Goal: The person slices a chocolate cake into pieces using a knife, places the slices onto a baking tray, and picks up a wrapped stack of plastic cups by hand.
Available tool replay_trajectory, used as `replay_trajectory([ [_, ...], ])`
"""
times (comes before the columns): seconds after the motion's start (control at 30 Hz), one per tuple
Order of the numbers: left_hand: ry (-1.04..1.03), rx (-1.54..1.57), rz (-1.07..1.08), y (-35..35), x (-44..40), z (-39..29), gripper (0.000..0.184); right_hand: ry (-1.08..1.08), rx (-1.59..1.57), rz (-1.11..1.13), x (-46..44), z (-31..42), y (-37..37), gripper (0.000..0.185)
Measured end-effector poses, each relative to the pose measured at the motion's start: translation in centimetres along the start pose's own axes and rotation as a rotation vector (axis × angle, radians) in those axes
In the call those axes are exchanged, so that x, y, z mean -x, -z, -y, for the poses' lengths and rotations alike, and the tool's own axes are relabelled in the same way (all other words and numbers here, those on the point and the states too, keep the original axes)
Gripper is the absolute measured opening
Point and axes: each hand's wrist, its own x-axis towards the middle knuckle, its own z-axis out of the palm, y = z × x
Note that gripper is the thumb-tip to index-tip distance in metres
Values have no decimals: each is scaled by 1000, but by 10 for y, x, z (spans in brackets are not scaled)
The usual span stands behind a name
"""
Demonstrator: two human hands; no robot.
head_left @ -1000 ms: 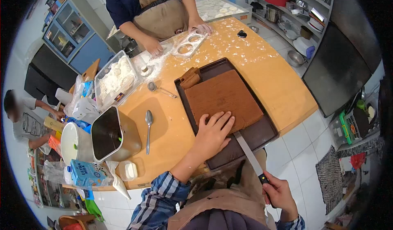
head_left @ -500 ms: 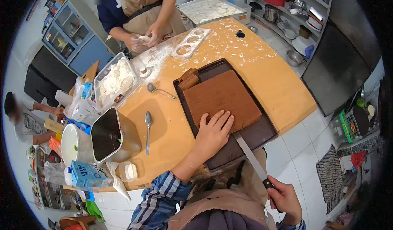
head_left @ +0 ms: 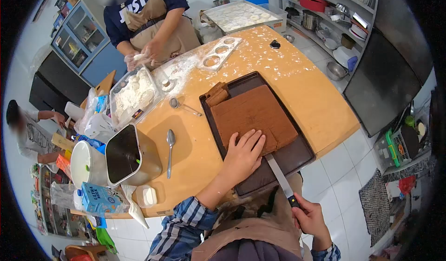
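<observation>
A flat brown sheet cake (head_left: 253,114) lies on a dark baking tray (head_left: 304,155) at the table's near edge. My left hand (head_left: 245,155) rests on the cake's near left part, fingers spread. In my right hand (head_left: 310,216) is the black handle of a serrated knife (head_left: 280,175). The blade points up and left, its tip at the cake's near edge beside my left fingers. A short cut line shows in the cake there. Cut strips of cake (head_left: 217,94) sit at the tray's far left corner.
Left of the tray are a spoon (head_left: 170,154), a small strainer (head_left: 175,103), a deep metal container (head_left: 157,161), a milk carton (head_left: 100,198) and a tub of flour (head_left: 153,99). Across the table a co-worker (head_left: 158,29) handles dough beside a cutter board (head_left: 206,62). Another person stands far left.
My right hand and the knife have moved left and a little up, nearer the cake. A cut line now shows near its front edge. The co-worker's hands have shifted left over the flour tub.
</observation>
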Motion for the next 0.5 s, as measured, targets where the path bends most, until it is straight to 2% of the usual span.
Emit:
replay_trajectory([
  [0.17,6,40,1,3,0,0,69,50,60,8,3,0,1,49],
  [0.5,-12,0,-6,1,3,-5,70,-31,19,-12,11,13,2,45],
])
